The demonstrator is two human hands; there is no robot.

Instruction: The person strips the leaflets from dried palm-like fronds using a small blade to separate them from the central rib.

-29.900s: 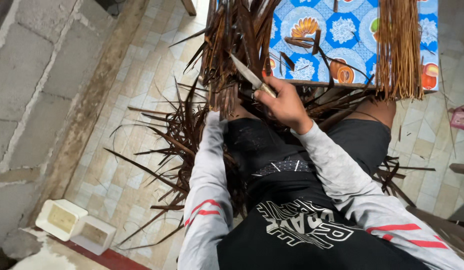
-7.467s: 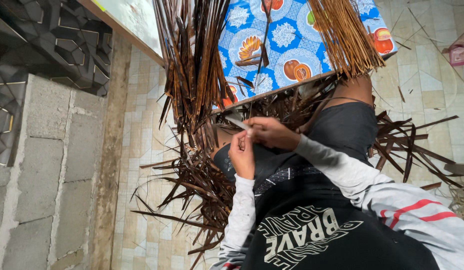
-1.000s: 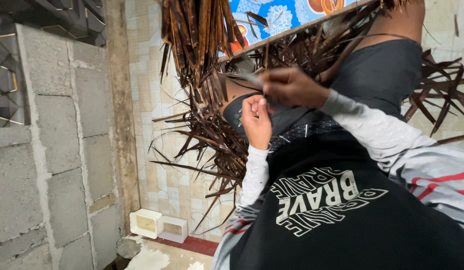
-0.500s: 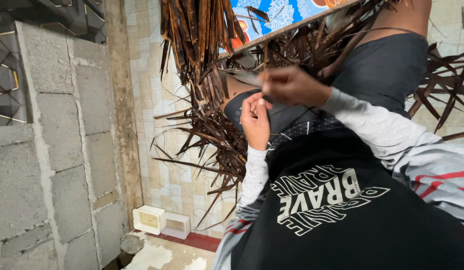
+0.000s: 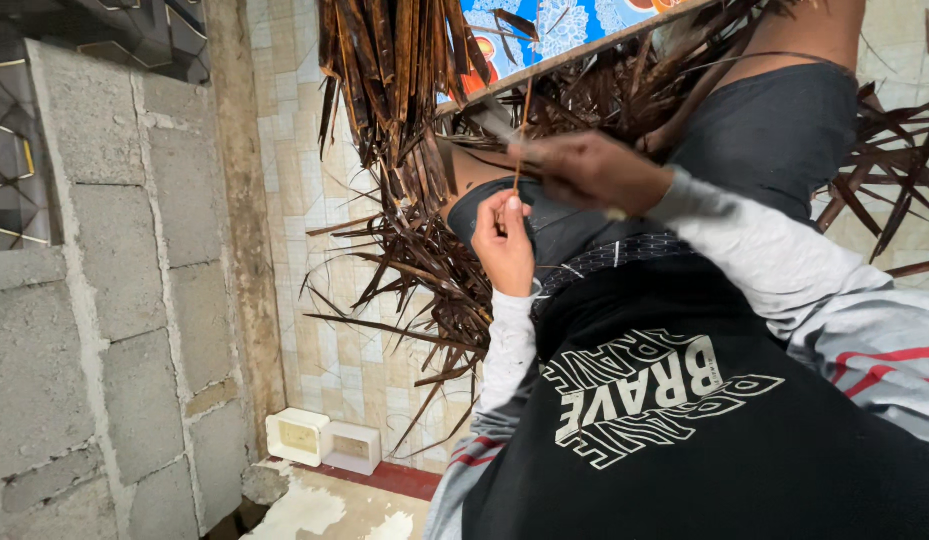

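Thin palm-leaf rib [image 5: 526, 130], one, runs up from the left hand [image 5: 505, 240], pinched between thumb and fingertips just in front of the lap. Right hand [image 5: 585, 168] is blurred with motion, closed round a knife [image 5: 495, 122] whose blade lies against the rib near its upper part; one knife.

Head view, compared with a second ago: the left hand holds much the same spot at the lap, the right hand sits a bit lower and closer to it, now smeared, so I judge a scraping stroke along the rib is under way, not finished. The camera has barely moved.

Counts: two hands, both the person's own, no one else in view. One hanging bundle of brown leaf strips [image 5: 395, 90] at top, too many strips to count. One loose heap of trimmed strips [image 5: 425, 290] on the tiled floor [image 5: 315, 200] beside the left leg, more sticking out at right. One patterned blue cloth [image 5: 545, 30] behind the bundle. Two small white boxes [image 5: 325, 440] near the floor edge. Grey block wall [image 5: 95, 300] at left.
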